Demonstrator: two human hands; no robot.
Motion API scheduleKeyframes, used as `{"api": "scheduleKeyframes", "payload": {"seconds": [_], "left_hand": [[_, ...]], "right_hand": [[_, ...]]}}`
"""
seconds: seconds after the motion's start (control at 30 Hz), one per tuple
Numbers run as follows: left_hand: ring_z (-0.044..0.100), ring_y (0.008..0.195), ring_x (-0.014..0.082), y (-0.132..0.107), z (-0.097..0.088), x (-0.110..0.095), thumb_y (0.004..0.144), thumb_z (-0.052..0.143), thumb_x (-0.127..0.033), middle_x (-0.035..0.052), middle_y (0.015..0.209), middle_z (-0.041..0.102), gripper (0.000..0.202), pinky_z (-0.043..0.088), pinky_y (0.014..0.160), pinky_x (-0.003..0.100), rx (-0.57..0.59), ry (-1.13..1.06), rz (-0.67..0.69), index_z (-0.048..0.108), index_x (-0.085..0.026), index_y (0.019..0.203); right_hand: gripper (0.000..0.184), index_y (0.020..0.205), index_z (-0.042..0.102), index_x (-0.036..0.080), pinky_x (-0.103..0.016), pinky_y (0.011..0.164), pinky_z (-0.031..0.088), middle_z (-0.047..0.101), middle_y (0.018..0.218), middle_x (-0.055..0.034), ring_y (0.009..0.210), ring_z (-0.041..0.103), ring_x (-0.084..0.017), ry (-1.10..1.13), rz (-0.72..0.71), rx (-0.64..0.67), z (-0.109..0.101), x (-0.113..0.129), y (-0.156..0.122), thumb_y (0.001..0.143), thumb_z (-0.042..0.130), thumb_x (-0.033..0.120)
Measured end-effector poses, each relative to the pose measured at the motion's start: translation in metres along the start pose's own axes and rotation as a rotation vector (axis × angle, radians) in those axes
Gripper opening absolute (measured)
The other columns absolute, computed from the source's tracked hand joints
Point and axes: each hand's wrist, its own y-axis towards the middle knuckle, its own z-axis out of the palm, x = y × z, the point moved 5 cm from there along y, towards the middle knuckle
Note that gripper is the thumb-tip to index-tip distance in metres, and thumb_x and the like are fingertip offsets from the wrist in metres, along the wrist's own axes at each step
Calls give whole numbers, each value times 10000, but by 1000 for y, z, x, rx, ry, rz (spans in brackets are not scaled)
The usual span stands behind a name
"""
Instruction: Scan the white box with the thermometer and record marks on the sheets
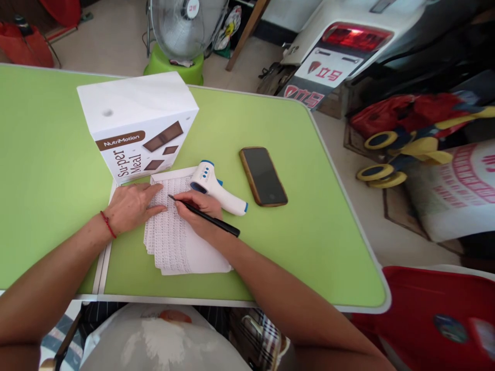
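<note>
I have the right grip (199, 211) clamped on a black pen (209, 218), tip on a stack of small-print paper sheets (170, 242) near the edge of the green desk (305, 247); left grip (131, 206) open, flat on those sheets.

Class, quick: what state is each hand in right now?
Left hand: open, lying flat on the printed papers.
Right hand: closed, holding a black pen.
</note>
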Motion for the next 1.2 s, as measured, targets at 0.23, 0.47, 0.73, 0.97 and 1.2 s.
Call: {"api": "scheduleKeyframes", "payload": {"seconds": [0.23,0.47,0.73,0.97,1.2], "left_hand": [[685,895,324,0,-2,-3,903,603,-519,114,1044,711,487,492,619,371,58,55,-12,596,-203,1274],[684,950,308,-1,-4,-5,924,577,-523,104,1093,703,502,509,673,373,96,85,-27,575,-200,1308],[683,954,314,0,-4,-4,924,577,-523,110,1094,701,508,512,676,372,105,78,-31,575,-195,1312],[685,936,312,0,-2,-3,920,576,-531,101,1069,705,510,504,659,370,88,74,-27,571,-203,1311],[686,919,309,0,-2,-3,926,566,-534,103,1050,708,502,494,657,363,91,81,-27,573,-202,1302]], "right_hand": [[118,828,701,234,-319,663,523,698,748,-11,688,634,-159,-100,-123,-2,0,5,-1,816,588,264],[121,794,699,228,-280,604,516,702,710,-3,631,633,-140,-130,-166,-49,0,3,-1,794,578,228],[123,782,704,223,-273,589,517,715,712,-2,614,634,-137,-106,-134,-36,-1,4,-2,789,582,235],[132,796,713,218,-290,617,525,731,730,-16,628,653,-148,-128,-110,-78,-3,0,0,794,585,253],[128,767,708,224,-277,604,529,729,705,-3,613,653,-142,-123,-78,-38,-4,2,-1,775,582,244]]}}
